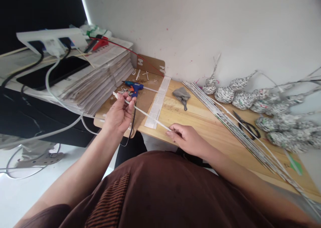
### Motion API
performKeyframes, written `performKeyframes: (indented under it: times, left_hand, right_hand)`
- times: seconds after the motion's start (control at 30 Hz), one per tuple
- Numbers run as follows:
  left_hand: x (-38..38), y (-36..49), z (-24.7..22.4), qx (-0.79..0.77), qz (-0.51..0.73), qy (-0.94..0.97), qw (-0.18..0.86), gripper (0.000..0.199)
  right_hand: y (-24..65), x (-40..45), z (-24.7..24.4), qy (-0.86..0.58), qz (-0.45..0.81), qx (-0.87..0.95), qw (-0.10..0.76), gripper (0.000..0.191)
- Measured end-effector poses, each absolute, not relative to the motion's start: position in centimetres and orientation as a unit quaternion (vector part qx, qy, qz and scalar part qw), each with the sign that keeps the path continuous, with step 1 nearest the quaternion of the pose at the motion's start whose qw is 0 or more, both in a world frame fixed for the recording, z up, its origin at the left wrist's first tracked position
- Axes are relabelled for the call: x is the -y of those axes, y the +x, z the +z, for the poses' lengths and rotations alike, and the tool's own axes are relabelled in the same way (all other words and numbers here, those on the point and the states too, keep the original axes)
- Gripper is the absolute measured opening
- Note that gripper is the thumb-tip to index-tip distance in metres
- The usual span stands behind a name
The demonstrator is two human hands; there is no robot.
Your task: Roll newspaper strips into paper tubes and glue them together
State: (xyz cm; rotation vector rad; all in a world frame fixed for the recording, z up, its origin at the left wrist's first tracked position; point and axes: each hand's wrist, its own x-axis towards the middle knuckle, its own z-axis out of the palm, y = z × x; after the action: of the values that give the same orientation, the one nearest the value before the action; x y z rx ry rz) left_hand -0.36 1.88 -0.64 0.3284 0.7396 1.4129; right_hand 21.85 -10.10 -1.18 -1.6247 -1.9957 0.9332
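Observation:
A thin white paper rod point(147, 115) stretches between my two hands above the table's front edge. My left hand point(120, 112) is closed on its upper left end, palm up. With thumb and fingers, my right hand point(182, 137) pinches the lower right end. Just beyond my left hand, a blue glue gun point(135, 87) lies on brown cardboard point(147, 96). A flat strip of printed paper point(160, 102) lies beside the cardboard, under the rod's line. Farther right is a crumpled grey cloth point(182, 96).
A tall newspaper stack point(107, 76) at the left carries a phone point(54, 73) and a power strip point(52, 40) with cables. At the right are long paper rods point(225, 124), black scissors point(247, 125) and several woven paper shapes point(243, 100) by the wall.

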Motion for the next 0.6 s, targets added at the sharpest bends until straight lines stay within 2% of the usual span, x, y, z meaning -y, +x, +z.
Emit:
performKeyframes:
  times: [0.17,0.4,0.47,0.6]
  left_hand:
    - [-1.7,-0.1,-0.9,-0.334,0.636,0.143,0.681,0.025]
    - [-1.7,0.0,-1.4,-0.335,0.637,0.133,0.682,0.022]
    - [-1.7,-0.1,-1.4,-0.338,0.633,0.127,0.684,0.022]
    - [-1.7,-0.1,-1.3,-0.332,0.629,0.132,0.69,0.023]
  right_hand:
    - [21.2,9.6,-1.7,-0.58,0.137,0.792,0.13,0.03]
    - [20.3,8.3,-1.9,-0.579,0.119,0.795,0.137,0.028]
    - [20.3,8.1,-1.8,-0.575,0.191,0.777,0.173,0.031]
    - [20.3,8.0,-1.5,-0.527,0.494,0.66,0.208,0.038]
